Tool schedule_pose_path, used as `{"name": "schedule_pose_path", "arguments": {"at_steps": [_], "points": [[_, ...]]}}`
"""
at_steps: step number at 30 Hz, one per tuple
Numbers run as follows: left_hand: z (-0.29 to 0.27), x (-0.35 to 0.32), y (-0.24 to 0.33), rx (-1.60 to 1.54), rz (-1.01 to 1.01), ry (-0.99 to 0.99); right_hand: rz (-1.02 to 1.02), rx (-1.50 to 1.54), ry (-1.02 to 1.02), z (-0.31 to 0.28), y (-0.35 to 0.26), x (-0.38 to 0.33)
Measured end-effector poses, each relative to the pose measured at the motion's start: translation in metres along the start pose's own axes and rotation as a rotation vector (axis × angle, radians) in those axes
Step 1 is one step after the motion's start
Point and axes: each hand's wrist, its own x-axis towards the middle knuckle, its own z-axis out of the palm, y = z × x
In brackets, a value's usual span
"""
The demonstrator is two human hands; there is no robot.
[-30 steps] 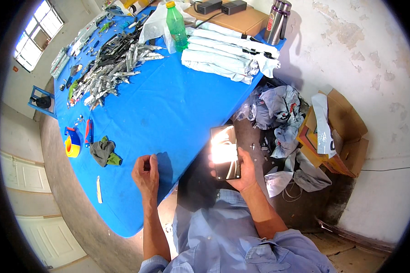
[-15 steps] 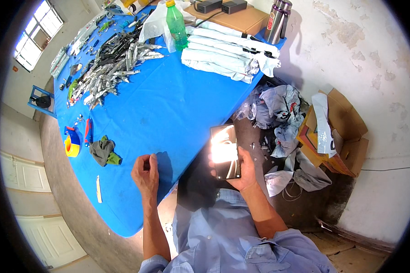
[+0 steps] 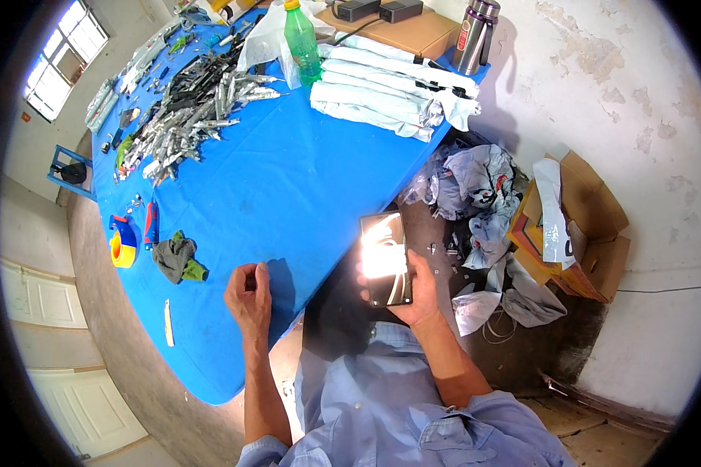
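Observation:
My right hand [image 3: 419,292] grips a smartphone [image 3: 385,289] upright just off the table's right edge; glare washes out most of its screen. Loosely curled, my left hand [image 3: 249,297] rests at the near edge of the blue-covered table [image 3: 234,210], its thumb against the fingers. I cannot make out anything in it. To its left lie a grey and green cloth glove [image 3: 176,258] and a thin pale strip [image 3: 169,323]. Farther left are a red and blue screwdriver-like tool [image 3: 152,223] and a yellow and blue roll of tape [image 3: 122,247].
A large heap of silvery and black metal parts [image 3: 183,117] covers the far left. At the back stand a green bottle [image 3: 302,47], stacked white plastic packages [image 3: 382,97] and a steel thermos [image 3: 475,39]. Crumpled bags [image 3: 483,194] and an open cardboard box [image 3: 592,233] sit on the floor at right.

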Motion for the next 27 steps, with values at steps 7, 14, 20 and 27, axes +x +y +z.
{"name": "schedule_pose_path", "arguments": {"at_steps": [7,14,20,27], "points": [[-0.0002,0.0001,-0.0013,0.002,-0.001,-0.004,-0.004,-0.014,0.001,0.0015,0.0,-0.0001],[-0.0009,-0.0003,-0.0017,-0.011,-0.037,-0.016,0.004,-0.002,-0.012,0.0013,-0.0006,-0.0001],[-0.0004,-0.0003,-0.0025,-0.002,-0.033,-0.012,0.004,0.004,-0.011,0.0015,-0.0007,0.0],[-0.0006,-0.0003,-0.001,-0.011,-0.045,-0.018,0.009,0.003,-0.008,0.0005,-0.0011,0.0005]]}}
